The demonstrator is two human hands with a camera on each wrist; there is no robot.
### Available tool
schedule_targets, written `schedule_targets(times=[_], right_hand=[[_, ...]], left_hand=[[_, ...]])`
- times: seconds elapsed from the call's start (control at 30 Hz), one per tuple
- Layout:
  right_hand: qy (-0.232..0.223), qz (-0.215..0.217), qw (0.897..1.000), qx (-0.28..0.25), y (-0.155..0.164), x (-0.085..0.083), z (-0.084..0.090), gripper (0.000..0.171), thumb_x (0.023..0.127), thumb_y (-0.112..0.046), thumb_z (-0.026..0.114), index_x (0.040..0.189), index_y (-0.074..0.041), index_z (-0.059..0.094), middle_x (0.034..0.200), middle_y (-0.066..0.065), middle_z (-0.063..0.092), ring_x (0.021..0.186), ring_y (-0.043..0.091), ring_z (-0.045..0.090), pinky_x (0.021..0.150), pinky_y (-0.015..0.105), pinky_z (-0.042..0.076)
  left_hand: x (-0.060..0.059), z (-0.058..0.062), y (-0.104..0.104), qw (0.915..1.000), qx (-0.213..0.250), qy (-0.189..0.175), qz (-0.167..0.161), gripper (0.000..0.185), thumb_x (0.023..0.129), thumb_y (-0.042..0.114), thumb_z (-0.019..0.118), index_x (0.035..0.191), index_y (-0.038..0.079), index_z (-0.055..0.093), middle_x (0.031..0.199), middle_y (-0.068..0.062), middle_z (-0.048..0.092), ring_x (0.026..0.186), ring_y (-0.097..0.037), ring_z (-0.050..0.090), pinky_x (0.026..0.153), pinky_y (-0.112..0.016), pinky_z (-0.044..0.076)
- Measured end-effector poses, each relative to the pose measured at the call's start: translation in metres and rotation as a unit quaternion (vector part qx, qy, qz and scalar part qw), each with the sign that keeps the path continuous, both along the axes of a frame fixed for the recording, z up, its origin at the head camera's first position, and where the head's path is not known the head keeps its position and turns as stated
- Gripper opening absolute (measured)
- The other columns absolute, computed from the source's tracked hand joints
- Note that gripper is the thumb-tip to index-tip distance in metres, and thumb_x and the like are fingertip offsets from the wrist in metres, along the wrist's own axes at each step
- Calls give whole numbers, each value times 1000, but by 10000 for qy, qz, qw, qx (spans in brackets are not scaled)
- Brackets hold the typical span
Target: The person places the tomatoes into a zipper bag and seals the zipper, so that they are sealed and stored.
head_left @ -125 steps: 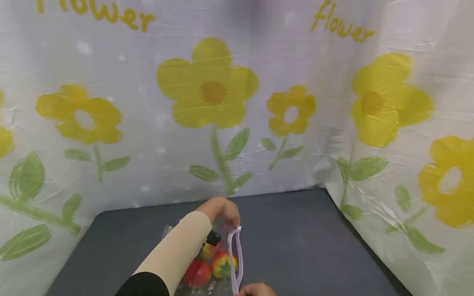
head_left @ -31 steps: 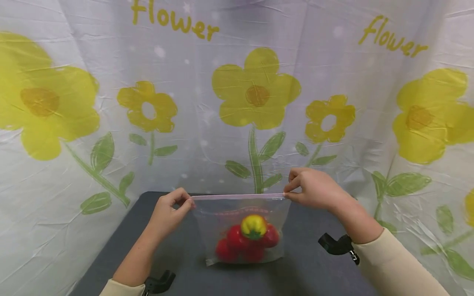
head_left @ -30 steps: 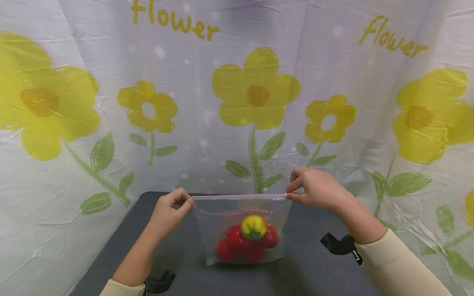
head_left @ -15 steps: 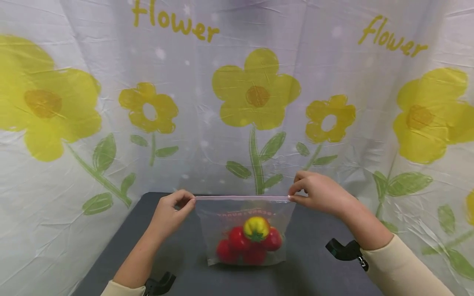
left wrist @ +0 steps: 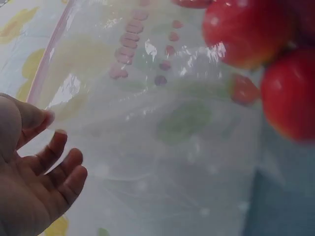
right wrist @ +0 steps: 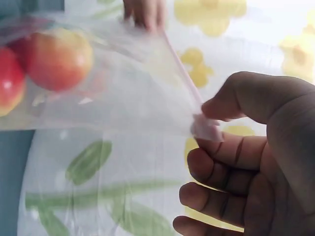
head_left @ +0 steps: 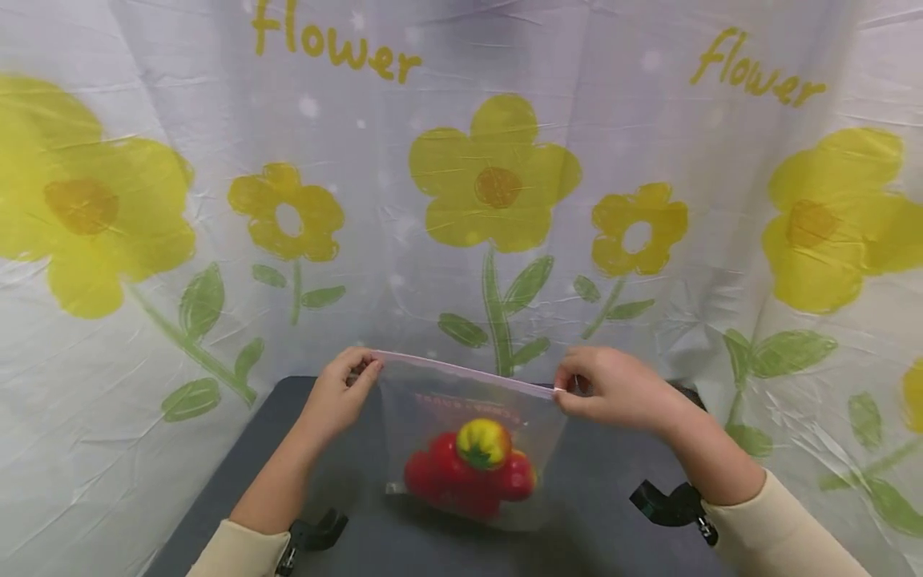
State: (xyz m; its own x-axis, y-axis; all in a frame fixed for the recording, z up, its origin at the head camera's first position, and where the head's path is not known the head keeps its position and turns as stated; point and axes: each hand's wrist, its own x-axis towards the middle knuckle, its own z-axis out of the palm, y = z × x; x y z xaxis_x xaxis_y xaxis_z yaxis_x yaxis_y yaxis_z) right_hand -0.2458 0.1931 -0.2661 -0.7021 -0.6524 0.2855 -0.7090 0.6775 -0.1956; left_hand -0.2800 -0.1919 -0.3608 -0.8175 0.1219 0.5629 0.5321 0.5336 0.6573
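Nearest me, the two cream sleeves (head_left: pixel 786 529) come in low, each wrist wearing a black strap mount (head_left: pixel 667 505), and between the hands hangs a clear plastic zip bag (head_left: pixel 469 433) held up over the dark grey table (head_left: pixel 598 545). The left hand (head_left: pixel 337 394) pinches the bag's top corner between thumb and fingertips, and the right hand (head_left: pixel 613 389) pinches the opposite corner, thumb pressed onto curled fingers. The pink zip strip (head_left: pixel 461 370) runs straight from one pinch to the other, so the bag's long edge lies side to side, tilted, higher at the left hand's end and lower at the right hand's. The mouth points up and the weighted bottom hangs below both pinches. Down there, midway between the hands, sit round glossy red fruits (head_left: pixel 450 481) with a yellow-and-green one (head_left: pixel 481 442) on top, bulging the thin film. The head view gives this whole layout; the right wrist view alone shows the white slider tab (right wrist: pixel 206 129) squeezed between that thumb and forefinger, and the left wrist view shows the crinkled, shiny film (left wrist: pixel 162 132) with reddish printed letters close up, the left hand's fingers (left wrist: pixel 59 167) loosely curled beside the strip. Farther off, behind the bag, stands a wrinkled white backdrop (head_left: pixel 144 336) printed with yellow flowers, green leaves and the word flower.
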Motion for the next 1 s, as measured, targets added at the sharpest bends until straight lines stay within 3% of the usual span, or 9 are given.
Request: schedule_targets(times=[0.1, 0.2, 0.37, 0.53, 0.67, 0.8, 1.0], right_hand=[[11, 225, 9997, -101, -12, 14, -7, 8, 87, -26, 61, 81, -29, 56, 75, -12, 49, 66, 7, 47, 59, 25, 41], [5, 387, 9990, -230, -32, 30, -20, 9, 88, -27, 60, 81, -31, 54, 75, -13, 49, 65, 4, 46, 59, 23, 40], [2, 553, 9952, -802, -97, 54, -44, 12, 86, -25, 58, 75, -29, 55, 72, -15, 49, 61, 1, 47, 56, 17, 39], [-33, 497, 9881, -1454, -173, 69, -54, 20, 87, -29, 55, 67, -27, 53, 67, -16, 46, 57, -4, 42, 51, 14, 35], [-299, 325, 9821, -1831, -208, 73, -54, 21, 89, -30, 55, 68, -27, 57, 69, -19, 46, 58, -8, 42, 53, 12, 36], [-535, 137, 9764, -2088, -212, 73, -57, 18, 90, -30, 55, 74, -26, 62, 73, -21, 48, 63, -9, 44, 57, 12, 38], [-890, -469, 9651, -2420, -180, 80, -75, 16, 91, -32, 58, 76, -27, 62, 71, -19, 48, 60, -4, 44, 54, 17, 39]], left_hand=[[-17, 25, 0, 9992, -74, -306, -237, 25, 99, 32, 45, 105, 12, 59, 99, -5, 59, 91, -22, 55, 76, -41, 46], [-36, 46, 0, 9958, -500, -618, -458, 26, 100, 29, 43, 106, 9, 59, 105, -8, 59, 98, -25, 54, 81, -44, 43], [-70, 63, -4, 9816, -1441, -902, -866, 23, 100, 22, 42, 101, 9, 60, 110, -12, 57, 100, -27, 54, 80, -45, 43], [-94, 68, -14, 9599, -2139, -1199, -1359, 21, 101, 19, 41, 99, 8, 59, 107, -14, 57, 99, -29, 54, 80, -46, 42], [-102, 70, -18, 9457, -2517, -1389, -1519, 23, 101, 18, 39, 103, 10, 61, 111, -13, 57, 104, -30, 53, 84, -49, 41], [-105, 68, -8, 9476, -2511, -1382, -1412, 23, 101, 19, 41, 105, 10, 62, 116, -13, 58, 111, -31, 51, 89, -51, 40], [-111, 49, 22, 9503, -2286, -1487, -1502, 20, 100, 20, 42, 99, 9, 60, 99, -9, 56, 83, -23, 47, 72, -41, 37]])
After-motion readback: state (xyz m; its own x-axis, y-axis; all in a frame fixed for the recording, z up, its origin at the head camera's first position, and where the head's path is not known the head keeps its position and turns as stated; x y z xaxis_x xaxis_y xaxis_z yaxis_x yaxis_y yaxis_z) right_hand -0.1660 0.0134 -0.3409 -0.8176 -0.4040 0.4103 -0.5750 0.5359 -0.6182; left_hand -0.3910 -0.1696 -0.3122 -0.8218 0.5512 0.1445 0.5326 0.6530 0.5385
